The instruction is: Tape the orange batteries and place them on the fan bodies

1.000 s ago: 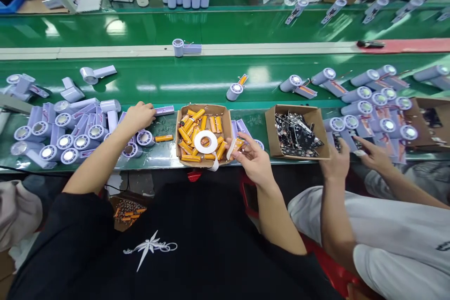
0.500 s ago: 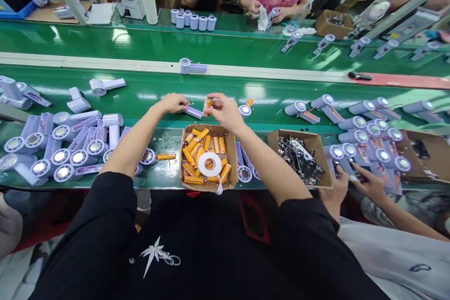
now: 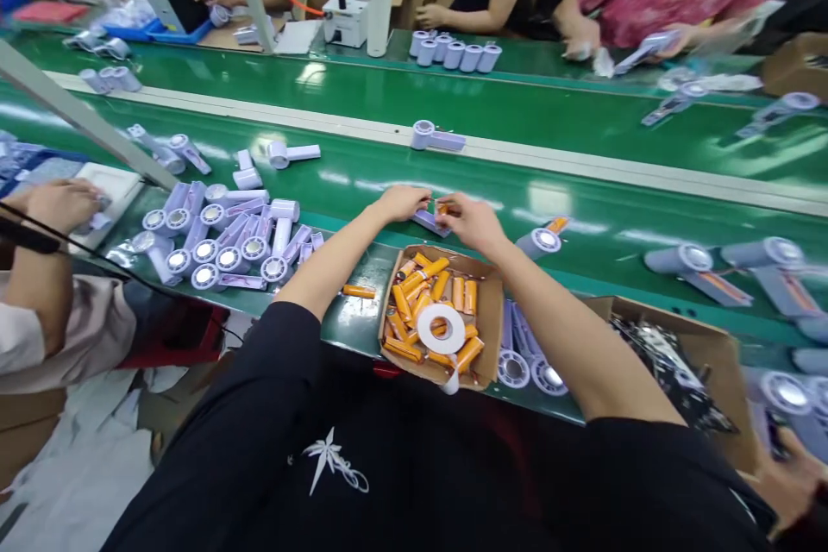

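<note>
Purple housing (image 3: 429, 223) is held in the left grip (image 3: 406, 202), its exposed end near the right grip (image 3: 475, 222), where an orange cell (image 3: 443, 209) is pinched. Below both grips, a carton (image 3: 490, 302) of cells, topped by a tape roll (image 3: 424, 329), is supported by the worktop (image 3: 349, 329).

FREE: bare glossy green belt (image 3: 368, 164) at centre, up to the pale metal rail (image 3: 549, 162) | LEFT: heaped pale purple plastic housings (image 3: 229, 257), slanted grey metal post (image 3: 84, 112) block | LOWER CENTRE: open cardboard box (image 3: 493, 319) of orange cylinders (image 3: 417, 302) | RIGHT: my right forearm (image 3: 569, 323) bars passage
</note>
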`<move>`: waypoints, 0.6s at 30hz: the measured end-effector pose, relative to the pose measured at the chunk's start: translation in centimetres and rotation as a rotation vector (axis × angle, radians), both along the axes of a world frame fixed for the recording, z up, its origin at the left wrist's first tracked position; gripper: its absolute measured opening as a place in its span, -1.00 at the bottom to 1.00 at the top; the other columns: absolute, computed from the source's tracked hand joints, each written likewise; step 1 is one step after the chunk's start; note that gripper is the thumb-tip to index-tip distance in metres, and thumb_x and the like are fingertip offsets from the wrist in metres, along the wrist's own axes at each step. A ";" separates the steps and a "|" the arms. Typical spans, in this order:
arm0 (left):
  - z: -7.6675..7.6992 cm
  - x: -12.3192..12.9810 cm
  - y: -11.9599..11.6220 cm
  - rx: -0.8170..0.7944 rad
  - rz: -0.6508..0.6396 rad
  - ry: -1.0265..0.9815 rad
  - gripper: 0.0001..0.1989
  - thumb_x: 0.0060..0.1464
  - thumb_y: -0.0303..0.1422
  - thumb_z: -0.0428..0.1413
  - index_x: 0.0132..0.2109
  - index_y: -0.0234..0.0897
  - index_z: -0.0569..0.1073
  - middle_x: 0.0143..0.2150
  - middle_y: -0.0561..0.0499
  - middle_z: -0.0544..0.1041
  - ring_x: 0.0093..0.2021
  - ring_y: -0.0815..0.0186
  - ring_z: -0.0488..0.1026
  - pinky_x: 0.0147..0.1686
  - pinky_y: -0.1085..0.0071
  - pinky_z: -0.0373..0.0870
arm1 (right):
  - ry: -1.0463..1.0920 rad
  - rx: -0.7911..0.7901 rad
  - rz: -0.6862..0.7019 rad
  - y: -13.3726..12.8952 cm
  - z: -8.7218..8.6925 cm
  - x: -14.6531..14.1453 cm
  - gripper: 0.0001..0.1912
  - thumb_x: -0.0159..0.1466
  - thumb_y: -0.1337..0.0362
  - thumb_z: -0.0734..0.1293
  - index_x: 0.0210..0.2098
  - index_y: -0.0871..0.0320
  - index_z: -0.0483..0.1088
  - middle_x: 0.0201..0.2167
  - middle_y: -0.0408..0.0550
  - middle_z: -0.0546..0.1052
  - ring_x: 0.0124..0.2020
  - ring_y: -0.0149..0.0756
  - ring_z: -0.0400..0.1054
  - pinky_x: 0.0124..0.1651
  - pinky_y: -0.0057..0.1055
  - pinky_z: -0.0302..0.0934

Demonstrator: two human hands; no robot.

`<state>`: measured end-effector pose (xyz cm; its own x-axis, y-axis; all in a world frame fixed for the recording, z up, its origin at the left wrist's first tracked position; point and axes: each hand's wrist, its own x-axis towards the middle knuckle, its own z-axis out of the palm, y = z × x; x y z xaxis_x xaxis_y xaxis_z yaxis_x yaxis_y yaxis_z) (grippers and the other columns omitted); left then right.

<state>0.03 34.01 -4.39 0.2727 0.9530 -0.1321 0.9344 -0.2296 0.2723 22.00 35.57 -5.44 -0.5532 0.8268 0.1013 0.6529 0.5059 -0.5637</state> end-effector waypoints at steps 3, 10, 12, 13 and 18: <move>-0.1 0.3 0.2 -0.004 0.011 -0.002 -0.67 0.46 -0.25 0.10 0.23 -0.13 0.61 0.17 -0.11 0.72 0.14 0.08 0.63 0.04 0.32 0.40 | 0.129 -0.048 -0.036 0.7 -0.5 0.6 -0.55 0.35 0.27 0.46 0.22 0.17 0.51 -0.04 0.11 0.78 -0.02 -0.03 0.70 0.05 -0.23 0.51; -0.3 1.4 0.7 0.006 0.031 -0.013 -0.68 0.45 -0.27 0.06 0.16 -0.20 0.63 0.13 -0.20 0.72 0.13 0.00 0.63 0.10 0.22 0.43 | -0.511 0.060 0.144 -1.1 1.4 0.0 -0.53 0.51 0.12 0.36 0.37 0.01 0.49 0.13 0.15 0.73 0.07 0.09 0.63 0.10 -0.16 0.43; -0.5 1.7 1.0 0.007 0.040 -0.008 -0.67 0.44 -0.27 0.05 0.17 -0.20 0.62 0.14 -0.21 0.71 0.13 -0.01 0.63 0.11 0.20 0.44 | -0.610 0.076 0.196 -1.2 1.9 -1.1 -0.50 0.54 0.07 0.31 0.41 0.01 0.47 0.19 0.22 0.69 0.12 0.12 0.61 0.10 -0.13 0.42; -0.5 1.8 1.2 0.008 0.044 -0.004 -0.67 0.44 -0.27 0.05 0.17 -0.20 0.62 0.15 -0.22 0.71 0.14 -0.02 0.63 0.12 0.19 0.44 | -0.647 0.072 0.213 -1.1 2.2 -1.6 -0.50 0.54 0.07 0.31 0.40 0.04 0.47 0.20 0.26 0.67 0.13 0.14 0.61 0.10 -0.12 0.42; 1.5 2.9 0.5 0.043 0.041 0.015 -0.64 0.43 -0.33 0.03 0.23 -0.30 0.57 0.21 -0.30 0.66 0.24 -0.04 0.57 0.22 0.12 0.43 | -0.638 -0.005 0.237 -1.0 4.9 -1.4 -0.48 0.47 0.15 0.40 0.37 0.15 0.51 0.23 0.29 0.66 0.17 0.16 0.58 0.19 -0.06 0.39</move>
